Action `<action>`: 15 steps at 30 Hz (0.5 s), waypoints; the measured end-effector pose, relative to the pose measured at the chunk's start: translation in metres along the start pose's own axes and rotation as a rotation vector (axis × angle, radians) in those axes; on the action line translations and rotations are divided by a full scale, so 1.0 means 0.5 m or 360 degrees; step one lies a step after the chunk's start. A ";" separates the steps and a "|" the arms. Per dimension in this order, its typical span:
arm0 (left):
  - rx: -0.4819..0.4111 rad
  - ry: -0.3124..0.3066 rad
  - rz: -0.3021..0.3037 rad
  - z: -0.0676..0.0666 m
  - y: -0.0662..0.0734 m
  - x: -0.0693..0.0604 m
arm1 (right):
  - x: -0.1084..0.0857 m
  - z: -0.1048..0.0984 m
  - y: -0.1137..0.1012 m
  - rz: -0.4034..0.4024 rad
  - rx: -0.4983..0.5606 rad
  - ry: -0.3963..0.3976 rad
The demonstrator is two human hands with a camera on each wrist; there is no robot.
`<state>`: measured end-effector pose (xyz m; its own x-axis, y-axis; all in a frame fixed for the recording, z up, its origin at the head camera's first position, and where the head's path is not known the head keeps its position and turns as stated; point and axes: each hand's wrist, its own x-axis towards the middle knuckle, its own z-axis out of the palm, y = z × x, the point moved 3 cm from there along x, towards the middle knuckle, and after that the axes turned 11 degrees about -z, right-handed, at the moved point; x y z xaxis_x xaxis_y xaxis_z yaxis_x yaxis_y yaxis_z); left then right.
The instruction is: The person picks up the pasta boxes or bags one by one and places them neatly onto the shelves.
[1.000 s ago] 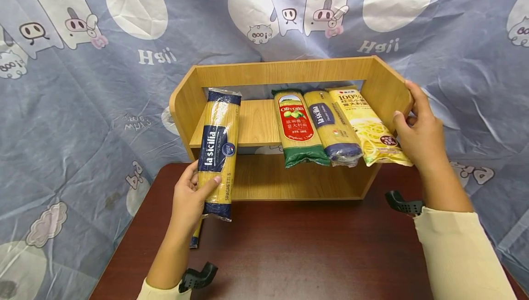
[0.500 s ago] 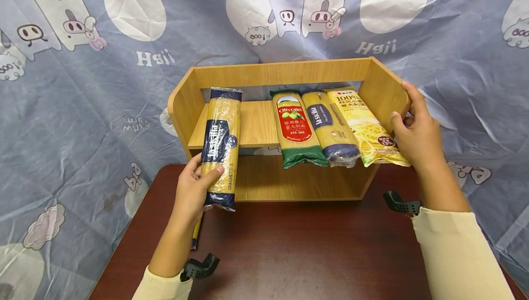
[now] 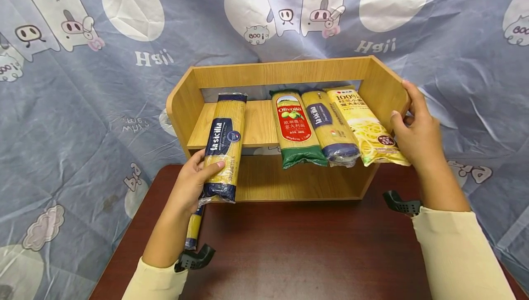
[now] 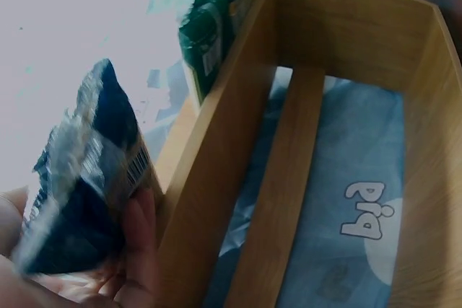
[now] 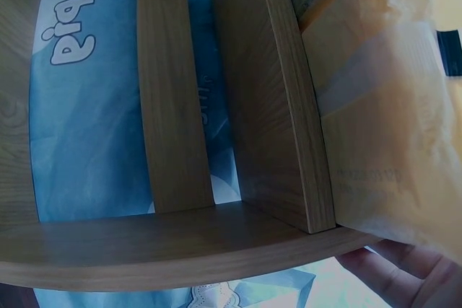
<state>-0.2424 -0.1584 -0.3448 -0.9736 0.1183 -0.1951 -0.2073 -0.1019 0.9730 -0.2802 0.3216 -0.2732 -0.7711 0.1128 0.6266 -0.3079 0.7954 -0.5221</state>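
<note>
Left hand (image 3: 192, 178) grasps a spaghetti packet (image 3: 225, 139) near its lower end, thumb across the front; most of the packet runs past the grip toward one o'clock. Contact with the shelf: cannot tell. Right hand (image 3: 419, 137) grips the front edge of the shelf's side panel at three o'clock.

Partly hidden packet (image 3: 193, 231) on the table (image 3: 289, 245), at six o'clock from the left hand. Table dark red; blue-grey cartoon cloth (image 3: 82, 130) behind, at twelve o'clock.

Wooden shelf (image 3: 285, 72), two levels. Upper level, left to right: green-ended packet (image 3: 294, 123), blue-banded packet (image 3: 332, 127), pale yellow packet (image 3: 365, 127), lower ends overhanging toward six o'clock.
</note>
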 end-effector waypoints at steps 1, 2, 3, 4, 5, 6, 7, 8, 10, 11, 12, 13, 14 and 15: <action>0.0007 -0.0025 -0.0007 -0.001 0.002 -0.001 | 0.000 0.000 -0.001 -0.0005 0.0003 0.0001; 0.0011 -0.0055 -0.0009 -0.002 0.004 -0.002 | 0.000 0.000 -0.001 -0.0011 0.0008 0.0002; 0.0015 -0.0083 -0.0011 -0.003 0.007 -0.003 | 0.000 0.000 -0.002 -0.0015 0.0014 0.0003; 0.0013 -0.0114 -0.0016 -0.004 0.009 -0.005 | 0.000 0.000 -0.002 -0.0020 0.0023 0.0005; 0.0009 -0.0148 -0.0019 -0.004 0.011 -0.007 | 0.000 0.000 -0.003 -0.0022 0.0031 0.0005; 0.0002 -0.0182 -0.0023 -0.005 0.014 -0.009 | 0.000 0.000 -0.003 -0.0022 0.0036 0.0004; -0.0010 -0.0213 -0.0030 -0.005 0.015 -0.011 | 0.000 0.000 -0.003 -0.0024 0.0043 0.0004; -0.0019 -0.0241 -0.0037 -0.005 0.016 -0.014 | 0.000 0.001 -0.003 -0.0022 0.0048 0.0002; -0.0028 -0.0277 -0.0045 -0.004 0.018 -0.019 | 0.000 0.001 -0.002 -0.0017 0.0048 0.0002; -0.0030 -0.0283 -0.0046 -0.003 0.018 -0.021 | 0.000 0.002 -0.001 -0.0016 0.0047 0.0004; -0.0025 -0.0271 -0.0044 -0.002 0.018 -0.024 | 0.000 0.002 0.000 -0.0017 0.0047 0.0008; -0.0012 -0.0250 -0.0039 -0.001 0.019 -0.027 | 0.000 0.003 0.000 -0.0017 0.0047 0.0012; 0.0010 -0.0225 -0.0029 0.000 0.019 -0.031 | 0.000 0.003 0.001 -0.0018 0.0051 0.0017; 0.0035 -0.0190 -0.0020 0.000 0.019 -0.034 | 0.000 0.004 0.002 -0.0019 0.0055 0.0022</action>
<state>-0.2277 -0.1613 -0.3320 -0.9524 0.2366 -0.1923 -0.2160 -0.0784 0.9732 -0.2814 0.3213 -0.2749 -0.7596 0.1118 0.6407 -0.3363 0.7757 -0.5340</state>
